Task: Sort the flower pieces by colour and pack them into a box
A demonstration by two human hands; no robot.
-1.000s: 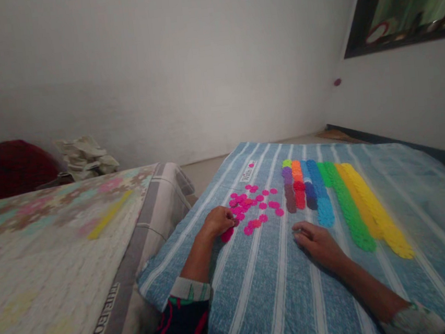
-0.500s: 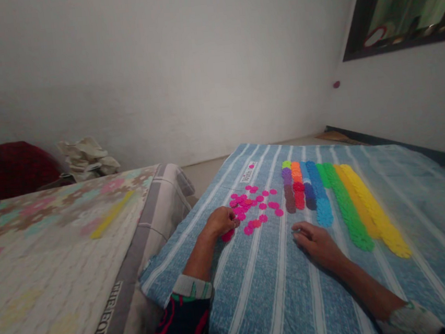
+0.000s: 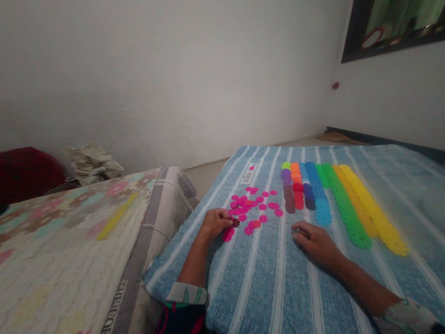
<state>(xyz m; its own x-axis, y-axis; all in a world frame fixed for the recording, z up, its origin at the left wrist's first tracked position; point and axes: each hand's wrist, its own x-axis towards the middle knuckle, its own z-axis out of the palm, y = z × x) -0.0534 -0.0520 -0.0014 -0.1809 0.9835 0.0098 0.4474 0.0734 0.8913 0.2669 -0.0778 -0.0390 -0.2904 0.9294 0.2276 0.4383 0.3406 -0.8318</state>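
My left hand (image 3: 215,223) is closed in a pinch on a dark red disc (image 3: 234,222), which looks notched at its edge. Loose bright pink discs (image 3: 245,202) lie scattered just beyond and to the right of it. A few more pink discs (image 3: 228,234) lie just below its fingers. My right hand (image 3: 312,240) rests on the blue striped cloth (image 3: 269,288), fingers loosely bent and apart, holding nothing. Beyond it, overlapping discs form rows by colour: brown (image 3: 289,198), red (image 3: 298,199), light blue (image 3: 323,213), green (image 3: 343,208) and yellow (image 3: 374,210).
A second surface with a flowered cover (image 3: 55,267) stands at the left, with a yellow strip (image 3: 117,217) on it. Crumpled pale cloth (image 3: 93,162) and a dark red object (image 3: 14,171) sit behind it. A dark-framed window (image 3: 407,2) is at upper right.
My left hand has drawn slightly back to the left, and the dark red disc now shows between its fingertips. My right hand has stayed in place.
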